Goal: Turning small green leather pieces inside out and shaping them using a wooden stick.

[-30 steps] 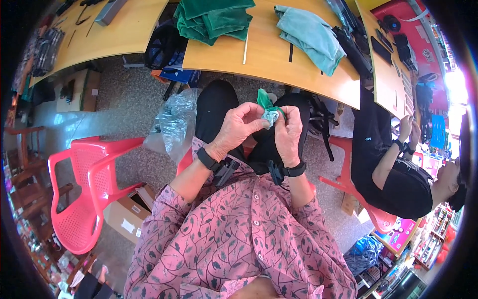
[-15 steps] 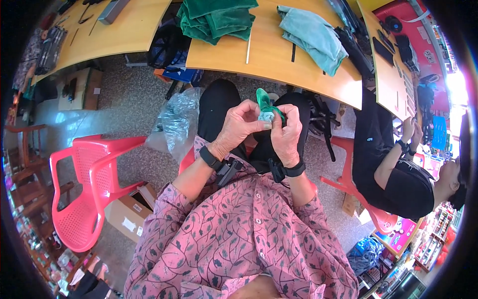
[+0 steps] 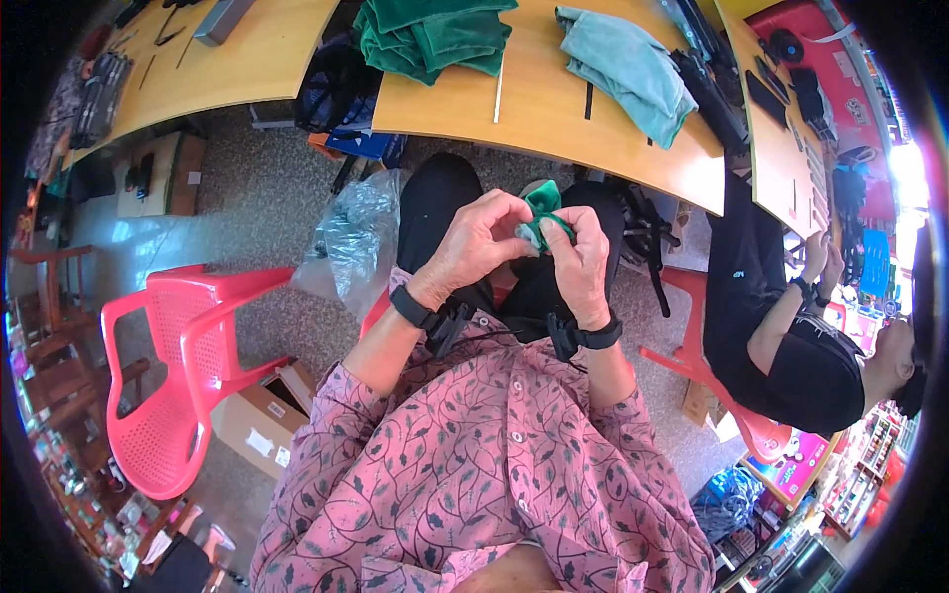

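Observation:
A small piece of green velvety fabric [image 3: 543, 201] is bunched up between my hands, above my lap. Its upper end sticks up as a loose flap, and a paler, whitish-green part shows low between the fingertips. My left hand [image 3: 476, 240] pinches it from the left with thumb and fingers. From the right, my right hand [image 3: 581, 259] presses its thumb over the bunched part. On the wooden table [image 3: 445, 114] ahead lie a stack of dark green velvet cloths [image 3: 435, 40] and a folded pale green cloth [image 3: 628, 74].
A pink plastic chair [image 3: 178, 376] stands at left, beside an open cardboard box [image 3: 259, 425]. A clear plastic bag [image 3: 351, 237] lies on the floor by my left leg. At right a person in black [image 3: 801, 361] sits at another table. A dark strap [image 3: 652, 237] hangs under the table.
Both hands have shifted slightly to the right with the fabric. My right thumb has come over the bunch, and the green flap now leans right and looks shorter and wider.

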Demonstrator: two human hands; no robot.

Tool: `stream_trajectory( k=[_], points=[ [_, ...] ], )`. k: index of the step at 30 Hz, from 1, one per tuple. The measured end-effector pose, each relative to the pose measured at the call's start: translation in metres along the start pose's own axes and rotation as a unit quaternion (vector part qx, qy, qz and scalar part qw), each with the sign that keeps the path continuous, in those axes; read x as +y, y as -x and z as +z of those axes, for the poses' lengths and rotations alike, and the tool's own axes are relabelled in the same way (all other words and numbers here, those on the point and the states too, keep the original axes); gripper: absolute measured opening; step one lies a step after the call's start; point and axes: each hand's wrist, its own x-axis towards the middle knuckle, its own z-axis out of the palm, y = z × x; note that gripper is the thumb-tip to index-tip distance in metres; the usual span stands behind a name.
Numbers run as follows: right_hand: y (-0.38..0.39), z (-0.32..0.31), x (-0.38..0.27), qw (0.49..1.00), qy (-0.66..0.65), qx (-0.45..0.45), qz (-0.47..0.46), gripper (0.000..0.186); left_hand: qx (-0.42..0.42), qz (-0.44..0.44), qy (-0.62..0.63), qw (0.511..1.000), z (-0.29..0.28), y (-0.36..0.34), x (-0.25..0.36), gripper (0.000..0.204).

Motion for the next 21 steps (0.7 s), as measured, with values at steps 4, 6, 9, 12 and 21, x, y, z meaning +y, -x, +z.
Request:
stream_trajectory(
  k=[4, 6, 9, 12, 21],
  points=[
    [0.000, 0.000, 0.001, 0.996, -0.048, -0.012, 0.073, 0.011, -0.007, 0.024, -0.066, 0.998, 0.001, 0.000, 0.000, 0.028],
    [0.000, 0.001, 0.001, 0.985, -0.101, -0.011, 0.137, 0.012, -0.009, 0.026, -0.078, 0.997, 0.004, 0.001, -0.003, 0.028],
    [-0.003, 0.004, 0.007, 0.987, -0.101, 0.005, 0.128, 0.015, 0.019, 0.100, -0.130, 0.986, 0.010, 0.003, -0.006, 0.026],
    [-0.006, 0.007, 0.011, 0.973, -0.149, 0.035, 0.171, 0.015, 0.018, 0.108, -0.178, 0.978, 0.015, 0.003, 0.000, 0.026],
    [-0.009, -0.001, 0.012, 0.916, -0.301, 0.018, 0.265, 0.019, 0.002, 0.232, -0.198, 0.952, 0.004, -0.006, 0.002, 0.027]
  ],
)
